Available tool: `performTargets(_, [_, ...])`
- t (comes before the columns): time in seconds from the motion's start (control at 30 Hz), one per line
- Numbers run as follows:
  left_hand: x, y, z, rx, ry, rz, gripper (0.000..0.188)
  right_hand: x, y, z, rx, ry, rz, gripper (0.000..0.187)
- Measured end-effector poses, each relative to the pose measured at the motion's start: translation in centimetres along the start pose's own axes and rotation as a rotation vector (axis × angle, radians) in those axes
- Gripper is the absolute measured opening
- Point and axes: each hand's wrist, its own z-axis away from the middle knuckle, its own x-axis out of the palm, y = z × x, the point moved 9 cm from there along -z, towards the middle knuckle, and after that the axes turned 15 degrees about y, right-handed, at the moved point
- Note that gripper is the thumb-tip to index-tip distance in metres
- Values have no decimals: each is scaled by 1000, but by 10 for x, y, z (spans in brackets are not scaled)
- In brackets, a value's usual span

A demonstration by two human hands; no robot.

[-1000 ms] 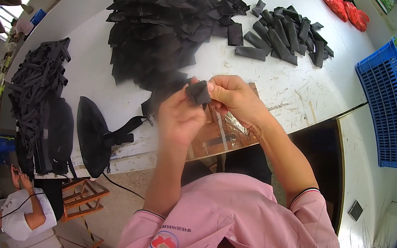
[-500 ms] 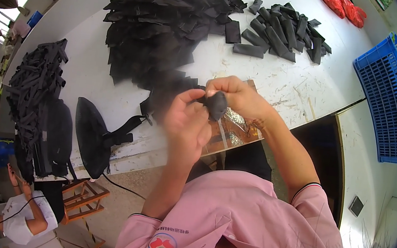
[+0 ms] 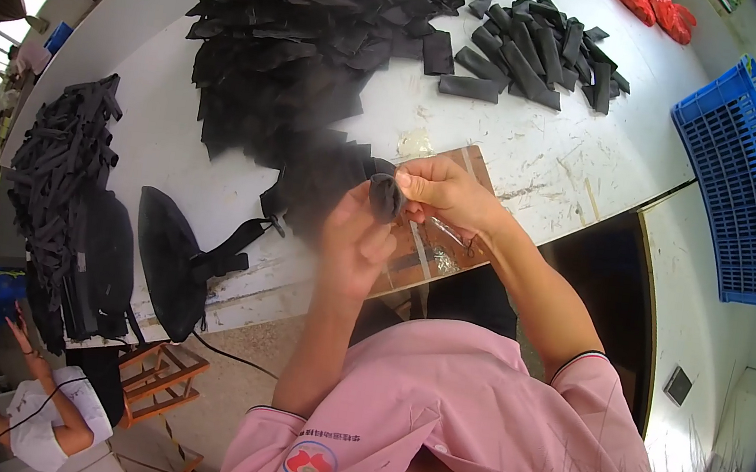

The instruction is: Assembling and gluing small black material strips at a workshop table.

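Between my two hands is a small black fabric piece, bent round into a loop-like shape. My right hand pinches its upper right edge between thumb and fingers. From the lower left, my left hand grips the same piece with curled fingers; part of the view there is hazy. Just beyond my hands lies the near end of a large heap of flat black fabric pieces. A brown board with clear tape on it sits under my hands at the table edge.
Farther right is a pile of black fabric tubes. Black strips and a curved black panel lie at left on the white table. A blue crate stands right, red bags far right. Another person works lower left.
Both hands have shifted slightly left with the black fabric piece. It has turned, so its looped shape now shows. My left forefinger, raised before, is now curled in at the piece.
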Motion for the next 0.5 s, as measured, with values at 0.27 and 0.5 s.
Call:
performTargets(0.27, [70, 51, 20, 956, -31, -1393, 19, -16, -54, 25, -524, 355, 515, 34])
performTargets(0.5, [55, 57, 45, 1041, 223, -905, 5, 38, -70, 52, -940, 214, 1463, 22])
